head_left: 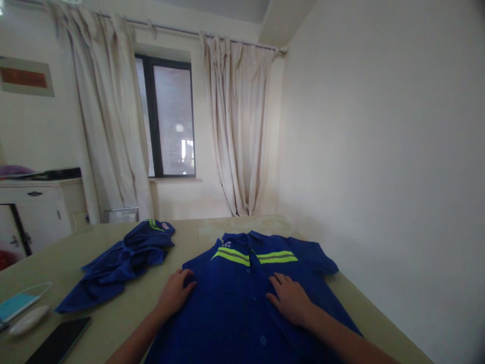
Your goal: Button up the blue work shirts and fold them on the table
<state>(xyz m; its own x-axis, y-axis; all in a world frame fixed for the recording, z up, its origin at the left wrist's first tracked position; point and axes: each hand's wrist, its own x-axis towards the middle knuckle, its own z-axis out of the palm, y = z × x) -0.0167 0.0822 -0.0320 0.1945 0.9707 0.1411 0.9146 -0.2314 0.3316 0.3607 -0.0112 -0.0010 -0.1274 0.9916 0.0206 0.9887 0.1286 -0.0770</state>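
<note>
A blue work shirt with yellow-green reflective stripes lies spread flat, front up, on the pale table. My left hand rests at the shirt's left edge near the sleeve, fingers curled over the cloth. My right hand lies flat on the shirt's front, right of the button line, fingers stretched out. Neither hand lifts the cloth.
A second blue shirt lies crumpled on the table to the left. At the near left edge are a face mask, a white oval object and a dark phone. A white wall runs close along the right side.
</note>
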